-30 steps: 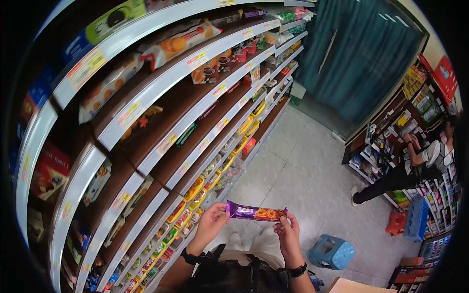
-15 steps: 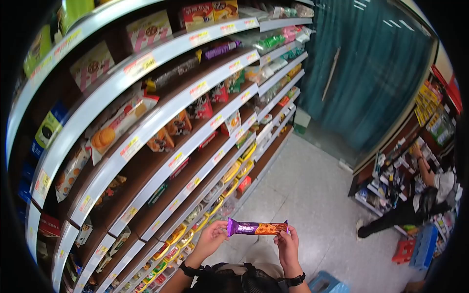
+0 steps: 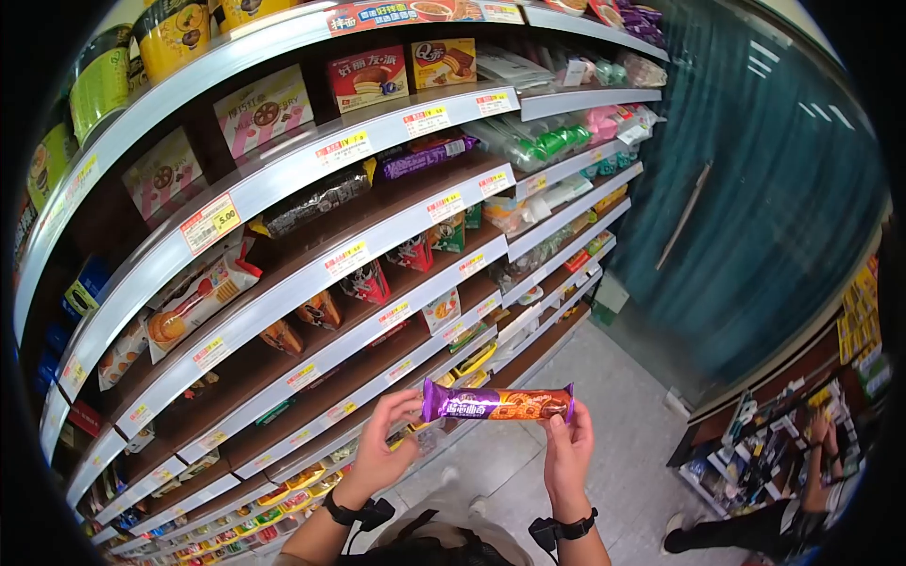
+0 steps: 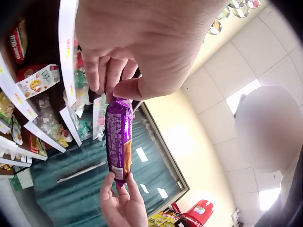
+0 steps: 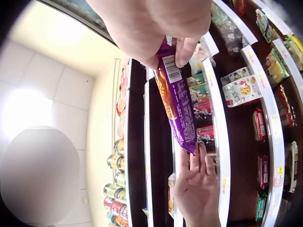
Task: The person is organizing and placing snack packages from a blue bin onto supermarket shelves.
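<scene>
A long purple cookie packet (image 3: 494, 405), with cookies pictured on its orange half, is held level in front of the body. My right hand (image 3: 569, 462) pinches its right end between thumb and fingers. Fairly straight fingers of my left hand (image 3: 385, 455) touch the left end, and the thumb stands off below it. In the right wrist view the left hand (image 5: 200, 189) shows its fingertips at the packet's tip, thumb apart. Small print covers the packet's back (image 4: 118, 132) in the left wrist view; a barcode (image 5: 171, 68) shows near the right hand.
Curved store shelves (image 3: 311, 283) with boxed and bagged snacks fill the left. Beyond the aisle floor (image 3: 528, 472) is a glass door (image 3: 746, 189) with a teal curtain. Another person (image 3: 783, 524) stands at a rack on the right.
The view has turned up and toward the shelves. The packet has risen a little, closer to the head camera. My left thumb has come off the packet's end; the right hand keeps its pinch.
</scene>
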`<state>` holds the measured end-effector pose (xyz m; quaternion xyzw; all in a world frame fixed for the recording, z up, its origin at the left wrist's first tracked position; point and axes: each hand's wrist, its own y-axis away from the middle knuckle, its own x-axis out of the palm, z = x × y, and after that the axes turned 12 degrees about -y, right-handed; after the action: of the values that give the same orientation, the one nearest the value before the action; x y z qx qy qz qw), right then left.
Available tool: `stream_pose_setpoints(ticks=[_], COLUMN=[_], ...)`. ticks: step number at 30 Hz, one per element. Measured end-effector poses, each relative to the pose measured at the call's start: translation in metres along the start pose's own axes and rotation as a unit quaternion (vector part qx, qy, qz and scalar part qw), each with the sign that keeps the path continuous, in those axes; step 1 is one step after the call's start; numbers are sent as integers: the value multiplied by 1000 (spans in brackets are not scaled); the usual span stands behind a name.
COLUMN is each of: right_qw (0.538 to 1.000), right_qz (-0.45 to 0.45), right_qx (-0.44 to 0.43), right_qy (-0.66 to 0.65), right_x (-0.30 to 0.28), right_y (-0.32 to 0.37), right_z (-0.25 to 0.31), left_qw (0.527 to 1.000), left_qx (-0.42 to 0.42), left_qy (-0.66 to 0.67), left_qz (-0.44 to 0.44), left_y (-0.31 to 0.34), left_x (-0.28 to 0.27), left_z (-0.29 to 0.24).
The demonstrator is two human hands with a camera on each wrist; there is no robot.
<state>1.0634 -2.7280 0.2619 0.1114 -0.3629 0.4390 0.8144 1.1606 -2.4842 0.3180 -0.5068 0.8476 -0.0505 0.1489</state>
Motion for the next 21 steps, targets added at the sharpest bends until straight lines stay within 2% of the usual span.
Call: stream_pose_setpoints(ticks=[2, 3, 6, 8, 11, 16, 19, 21], right_qw=[1000, 1000, 999, 996, 992, 986, 970, 966], right_qz=[7, 9, -14, -20, 46, 105, 132, 163], right_qx=[-16, -11, -52, -89, -117, -123, -172, -168], right_qy=[-6, -4, -3, -16, 17, 43, 111, 113], right_x=[7, 10, 29, 50, 55, 103, 118, 124], right_y=[-31, -45, -89, -112, -157, -225, -254, -275], right_z=[-2, -5, -14, -15, -25, -23, -30, -32], left_qw=[966, 946, 921, 920, 888, 863, 821, 801], left_qx=[113, 151, 188, 193, 220, 220, 235, 201], left_qy=[-232, -285, -337, -334, -383, -418, -476, -514], left_qz=[-16, -23, -54, -73, -126, -179, -208, -234], left_y=[-27, -44, -80, -96, -127, -165, -180, -192], left_x=[-3, -2, -3, -9, -20, -36, -45, -45], left_z=[-7, -14, -19, -15, -22, -44, -44, -49])
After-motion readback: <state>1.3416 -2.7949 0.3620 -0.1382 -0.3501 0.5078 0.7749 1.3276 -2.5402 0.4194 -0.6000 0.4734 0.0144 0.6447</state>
